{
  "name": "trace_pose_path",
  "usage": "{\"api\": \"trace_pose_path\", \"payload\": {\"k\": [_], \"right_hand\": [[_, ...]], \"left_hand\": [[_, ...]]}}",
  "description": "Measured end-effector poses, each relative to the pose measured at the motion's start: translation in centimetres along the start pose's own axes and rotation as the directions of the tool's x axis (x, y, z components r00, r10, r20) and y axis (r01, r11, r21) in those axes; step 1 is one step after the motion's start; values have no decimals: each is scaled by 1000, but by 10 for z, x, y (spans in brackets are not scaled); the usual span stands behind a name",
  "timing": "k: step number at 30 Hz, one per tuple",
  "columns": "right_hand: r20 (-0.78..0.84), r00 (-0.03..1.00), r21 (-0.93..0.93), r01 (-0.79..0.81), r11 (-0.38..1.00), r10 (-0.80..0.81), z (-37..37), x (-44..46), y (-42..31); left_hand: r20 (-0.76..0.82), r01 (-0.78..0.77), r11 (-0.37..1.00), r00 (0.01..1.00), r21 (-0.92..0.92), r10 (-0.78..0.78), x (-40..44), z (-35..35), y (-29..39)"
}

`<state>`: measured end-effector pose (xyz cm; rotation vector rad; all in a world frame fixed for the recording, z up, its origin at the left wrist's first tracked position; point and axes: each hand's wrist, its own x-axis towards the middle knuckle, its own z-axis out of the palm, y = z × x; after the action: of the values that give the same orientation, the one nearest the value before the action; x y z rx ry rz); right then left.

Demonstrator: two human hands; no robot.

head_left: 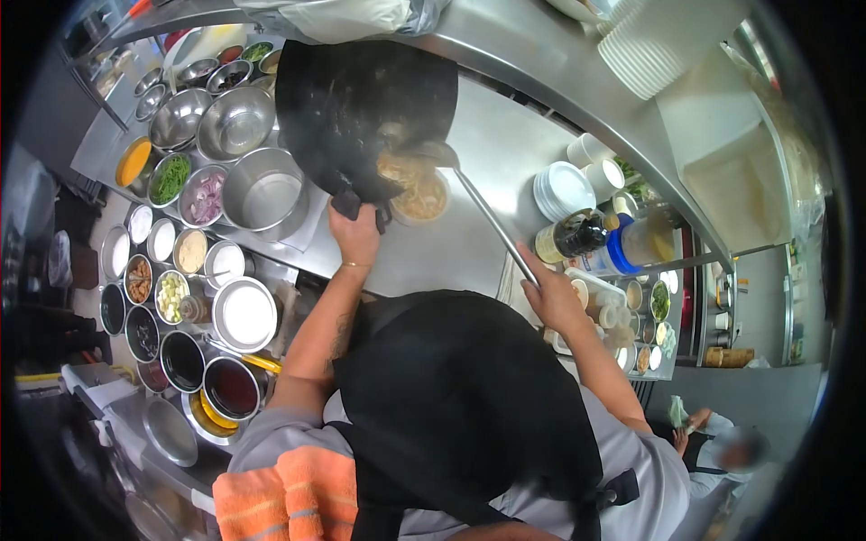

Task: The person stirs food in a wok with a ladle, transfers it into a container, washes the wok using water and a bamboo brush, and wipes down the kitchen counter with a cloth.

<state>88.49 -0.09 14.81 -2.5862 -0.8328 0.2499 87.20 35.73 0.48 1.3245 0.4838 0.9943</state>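
Note:
My left hand (356, 236) is closed on the handle of a large black wok (356, 108), with a dark cloth (347, 206) bunched at the grip. The wok is tilted, its lower edge over a round bowl (439, 209) on the steel counter. Noodle-like food (397, 169) lies at that edge and in the bowl, partly blurred by steam. My right hand (553, 296) is wrapped round the long metal handle of a ladle (487, 209). The ladle's head is at the wok's lip, against the food.
Steel bowls (236, 122) and a deep pot (264, 191) stand left, above several ingredient containers (185, 361). Stacked white plates (561, 191), a dark bottle (582, 234) and a blue-lidded jar (622, 243) stand right. A steel shelf (532, 63) overhangs the counter. Another person (717, 442) is at lower right.

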Motion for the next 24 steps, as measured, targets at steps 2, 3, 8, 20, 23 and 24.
{"api": "trace_pose_path", "payload": {"k": [2, 3, 8, 20, 23, 24], "right_hand": [[130, 976, -135, -158, 978, 175, -15, -13, -2], [120, 978, -150, -153, 977, 172, -29, -18, -10], [45, 997, -80, -57, 995, 61, -38, -7, -9], [-7, 999, -206, 38, 978, -41, -31, -20, 13], [-10, 999, -255, 49, 966, -53, -34, 16, 9], [-17, 999, -278, 29, 960, -35, -32, 35, 2]], "left_hand": [[-18, 42, 997, 999, 58, -41, 4, 3, -17], [-17, 42, 998, 999, 56, -41, 5, 5, -12], [7, 179, 978, 984, -106, -179, 14, 12, -31], [-38, 102, 988, 993, -120, -108, 29, -2, 17], [-89, 4, 1000, 996, -2, -4, 34, -8, -1], [-86, 4, 1000, 996, -4, -4, 33, -8, 6]]}}
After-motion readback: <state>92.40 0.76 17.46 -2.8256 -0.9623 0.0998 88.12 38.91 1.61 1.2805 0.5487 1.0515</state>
